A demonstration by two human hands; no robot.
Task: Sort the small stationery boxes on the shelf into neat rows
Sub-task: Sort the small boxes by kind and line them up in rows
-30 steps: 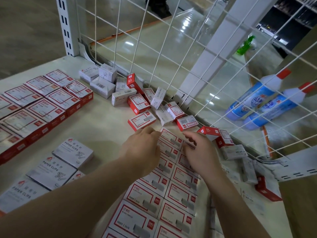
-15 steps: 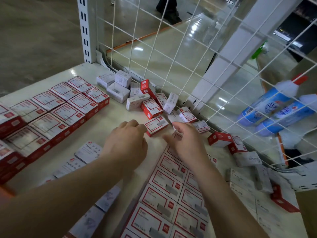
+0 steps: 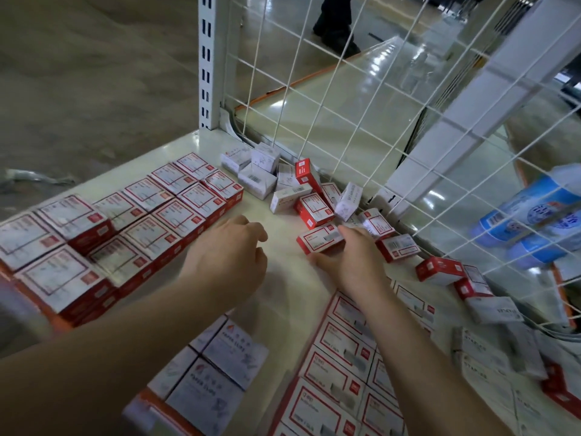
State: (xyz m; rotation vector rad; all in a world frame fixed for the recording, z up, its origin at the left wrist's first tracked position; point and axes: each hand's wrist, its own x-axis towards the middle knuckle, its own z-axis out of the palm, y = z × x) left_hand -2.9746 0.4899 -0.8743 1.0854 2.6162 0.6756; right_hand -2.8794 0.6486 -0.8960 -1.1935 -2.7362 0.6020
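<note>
Small red and white stationery boxes cover a cream shelf (image 3: 283, 297). My right hand (image 3: 352, 262) grips one loose red and white box (image 3: 317, 242), thumb at its near edge, fingers over its far end. My left hand (image 3: 232, 259) hovers just left of it, fingers loosely curled, holding nothing. Behind the held box lies a jumbled pile of loose boxes (image 3: 301, 196) against the mesh. Neat rows of larger red boxes (image 3: 141, 221) stand at the left. Another tidy double row (image 3: 339, 357) runs under my right forearm.
White paper clip boxes (image 3: 213, 372) sit near the front edge. Grey staple boxes (image 3: 487, 350) lie scattered at the right. A white wire mesh (image 3: 345, 89) closes the back, with blue bottles (image 3: 528, 221) beyond it. A slotted white post (image 3: 209, 58) stands at the far left corner.
Both hands have left the far end of the double row and moved forward and left. My right hand has taken hold of the loose box; my left has drawn away to its left.
</note>
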